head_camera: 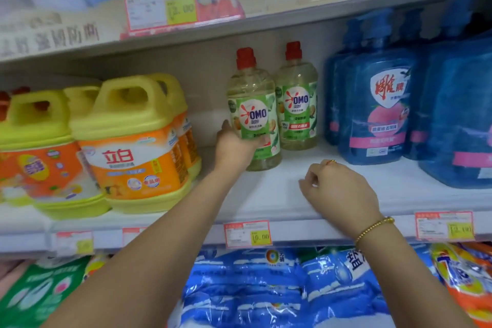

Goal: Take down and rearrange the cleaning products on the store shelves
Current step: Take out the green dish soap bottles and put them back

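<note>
Bottle (253, 103) upright, just front-left of second bottle (296, 106); left hand (234, 150) grip wraps its lower body. Right hand (340, 191) lower right over shelf (266, 194), loosely curled, empty.

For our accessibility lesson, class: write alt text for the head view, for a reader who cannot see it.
A left hand grips the front OMO bottle of two on a store shelf, while the right hand is loosely curled and empty over the shelf nearby. To the left stand yellow jugs, to the right blue bottles.
</note>
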`<state>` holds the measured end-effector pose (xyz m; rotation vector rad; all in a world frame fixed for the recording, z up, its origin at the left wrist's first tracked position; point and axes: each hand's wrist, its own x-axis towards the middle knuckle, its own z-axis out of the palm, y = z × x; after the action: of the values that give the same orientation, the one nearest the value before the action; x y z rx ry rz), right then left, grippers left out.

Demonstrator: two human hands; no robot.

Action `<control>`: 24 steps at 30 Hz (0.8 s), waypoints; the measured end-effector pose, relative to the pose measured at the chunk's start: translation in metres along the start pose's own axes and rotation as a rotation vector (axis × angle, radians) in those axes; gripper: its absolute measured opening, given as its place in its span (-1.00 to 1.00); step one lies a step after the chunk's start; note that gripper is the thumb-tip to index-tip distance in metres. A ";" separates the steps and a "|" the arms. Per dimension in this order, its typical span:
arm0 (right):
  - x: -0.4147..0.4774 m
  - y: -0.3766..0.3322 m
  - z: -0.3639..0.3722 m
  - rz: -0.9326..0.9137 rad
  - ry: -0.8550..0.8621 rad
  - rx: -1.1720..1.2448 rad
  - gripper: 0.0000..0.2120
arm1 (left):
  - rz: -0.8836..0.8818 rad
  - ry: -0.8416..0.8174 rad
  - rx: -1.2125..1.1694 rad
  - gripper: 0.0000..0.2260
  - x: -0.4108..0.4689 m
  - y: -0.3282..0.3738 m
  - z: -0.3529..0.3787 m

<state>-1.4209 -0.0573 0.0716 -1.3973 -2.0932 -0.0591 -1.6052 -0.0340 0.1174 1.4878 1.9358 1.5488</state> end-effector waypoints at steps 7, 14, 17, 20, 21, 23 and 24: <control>-0.034 -0.084 -0.007 -0.208 0.121 0.359 -0.73 | 0.256 -0.103 0.110 -0.60 -0.139 -0.031 -0.145; -0.106 -0.222 0.065 -0.641 -0.501 0.397 -0.83 | -0.208 0.087 0.139 -0.83 -0.272 -0.171 -0.309; -0.142 -0.272 0.108 -0.711 -0.660 0.423 -0.75 | -0.407 0.220 0.244 -0.74 -0.332 -0.245 -0.353; -0.176 -0.309 0.155 -0.743 -0.791 0.312 -0.62 | -0.558 0.198 0.353 -0.29 -0.376 -0.308 -0.366; -0.184 -0.317 0.169 -0.732 -0.827 0.246 -0.56 | -0.615 0.159 0.313 -0.19 -0.385 -0.323 -0.364; -0.192 -0.325 0.192 -0.676 -0.911 0.132 -0.46 | -0.696 0.116 0.168 -0.10 -0.394 -0.345 -0.356; -0.194 -0.328 0.200 -0.652 -0.939 0.097 -0.46 | -0.706 0.124 0.114 -0.12 -0.395 -0.354 -0.352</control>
<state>-1.7427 -0.2889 -0.0945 -0.6465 -3.1883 0.5201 -1.8711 -0.5271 -0.1840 0.6117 2.2943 1.2302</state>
